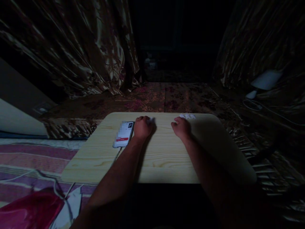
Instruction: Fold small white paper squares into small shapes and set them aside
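Observation:
Both my hands rest on a small light wooden table (157, 159) in a dim room. My left hand (142, 128) is curled into a loose fist, and a small pale thing (151, 120) shows at its fingertips; I cannot make out what it is. Just left of that hand lies a lit phone (124, 134) with a cable running off its near end. My right hand (181, 127) is curled too, knuckles up, close to a small white blister-like strip (187, 116) at the table's far edge. What it holds, if anything, is hidden.
Patterned shiny drapes (78, 54) hang at the back left and right. A dark floral carpet (166, 98) lies beyond the table. A striped cloth (35, 159) and a red-and-white item (35, 210) lie at the near left. A white object with a cord (264, 81) sits at the right.

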`<state>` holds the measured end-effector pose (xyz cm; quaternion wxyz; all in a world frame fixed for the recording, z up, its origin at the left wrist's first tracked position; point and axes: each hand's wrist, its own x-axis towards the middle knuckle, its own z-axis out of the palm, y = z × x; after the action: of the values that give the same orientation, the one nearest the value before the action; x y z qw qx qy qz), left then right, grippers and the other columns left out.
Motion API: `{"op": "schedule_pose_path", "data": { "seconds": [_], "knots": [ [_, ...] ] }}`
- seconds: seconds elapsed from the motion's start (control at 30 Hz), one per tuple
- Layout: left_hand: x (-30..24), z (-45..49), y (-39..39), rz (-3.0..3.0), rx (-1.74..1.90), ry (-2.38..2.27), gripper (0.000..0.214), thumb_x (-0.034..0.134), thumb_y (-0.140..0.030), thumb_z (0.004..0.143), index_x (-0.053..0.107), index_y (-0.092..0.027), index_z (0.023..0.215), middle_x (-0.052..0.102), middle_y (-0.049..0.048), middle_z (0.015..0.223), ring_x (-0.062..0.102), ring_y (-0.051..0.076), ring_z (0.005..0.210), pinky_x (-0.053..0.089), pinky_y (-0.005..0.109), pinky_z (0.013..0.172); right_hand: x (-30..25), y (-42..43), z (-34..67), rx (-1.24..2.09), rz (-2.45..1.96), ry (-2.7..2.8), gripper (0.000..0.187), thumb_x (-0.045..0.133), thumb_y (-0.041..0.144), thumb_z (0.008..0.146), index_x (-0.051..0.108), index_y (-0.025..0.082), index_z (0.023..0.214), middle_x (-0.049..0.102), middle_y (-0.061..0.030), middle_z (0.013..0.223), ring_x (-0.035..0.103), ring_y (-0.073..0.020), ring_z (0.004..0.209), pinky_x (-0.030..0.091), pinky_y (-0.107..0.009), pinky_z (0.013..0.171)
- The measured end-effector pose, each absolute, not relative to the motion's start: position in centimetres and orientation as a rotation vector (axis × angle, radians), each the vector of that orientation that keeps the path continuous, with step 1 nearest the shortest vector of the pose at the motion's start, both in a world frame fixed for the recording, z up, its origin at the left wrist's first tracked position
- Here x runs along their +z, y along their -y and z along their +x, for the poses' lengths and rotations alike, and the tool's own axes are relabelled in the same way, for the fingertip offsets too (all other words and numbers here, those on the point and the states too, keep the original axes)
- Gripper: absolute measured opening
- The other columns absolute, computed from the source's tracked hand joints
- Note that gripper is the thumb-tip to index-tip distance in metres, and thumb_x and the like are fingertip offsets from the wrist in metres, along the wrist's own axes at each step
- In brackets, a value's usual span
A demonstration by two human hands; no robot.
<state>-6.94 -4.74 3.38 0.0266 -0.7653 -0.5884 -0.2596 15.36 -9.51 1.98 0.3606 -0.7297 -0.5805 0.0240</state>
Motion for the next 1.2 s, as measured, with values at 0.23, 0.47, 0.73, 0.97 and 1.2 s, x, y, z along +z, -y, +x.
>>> {"op": "schedule_pose_path", "data": {
  "seconds": [0.23,0.47,0.73,0.97,1.2],
  "knots": [
    [2.6,-8.7,4.8,-2.309,-0.683,1.878,0.041,0.058,-0.037,0.082,0.069,-0.014,0.113,0.069,0.0158,0.109,0.060,0.031,0.104,0.046,0.041,0.095,0.1,9.9,15.1,-0.059,-1.871,1.579,0.019,0.053,0.028,0.087,0.070,0.021,0.089,0.072,-0.0065,0.092,0.063,-0.0196,0.084,0.045,-0.029,0.076],
    [2.2,-8.9,4.1,-2.360,-0.435,1.867,0.035,0.054,-0.039,0.084,0.072,-0.013,0.099,0.071,0.0180,0.101,0.063,0.031,0.102,0.046,0.041,0.093,0.5,9.6,15.0,0.079,-1.896,1.589,0.019,0.052,0.028,0.088,0.069,0.021,0.083,0.072,-0.0052,0.088,0.064,-0.0182,0.080,0.045,-0.028,0.073],
    [2.2,-8.9,4.1,-2.348,-0.387,1.931,0.040,0.049,-0.040,0.087,0.073,-0.012,0.101,0.072,0.0185,0.101,0.066,0.029,0.095,0.048,0.038,0.086,0.4,9.6,15.0,0.117,-1.959,1.598,0.021,0.052,0.031,0.087,0.070,0.020,0.086,0.073,-0.0062,0.091,0.064,-0.0180,0.080,0.046,-0.027,0.071],
    [1.9,-8.8,3.9,-2.301,-0.398,1.991,0.039,0.049,-0.038,0.085,0.073,-0.013,0.102,0.074,0.0167,0.100,0.067,0.028,0.093,0.050,0.035,0.080,0.3,9.5,15.1,0.103,-1.914,1.611,0.020,0.052,0.031,0.086,0.070,0.021,0.083,0.073,-0.0050,0.088,0.063,-0.0174,0.077,0.044,-0.027,0.068],
    [2.2,-8.8,4.1,-2.311,-0.391,2.010,0.037,0.051,-0.036,0.083,0.074,-0.014,0.101,0.075,0.0170,0.102,0.067,0.028,0.094,0.050,0.036,0.082,0.3,9.5,15.1,0.108,-1.926,1.610,0.020,0.052,0.030,0.087,0.070,0.020,0.085,0.073,-0.0057,0.090,0.064,-0.0178,0.080,0.046,-0.027,0.071]
  ]
}}
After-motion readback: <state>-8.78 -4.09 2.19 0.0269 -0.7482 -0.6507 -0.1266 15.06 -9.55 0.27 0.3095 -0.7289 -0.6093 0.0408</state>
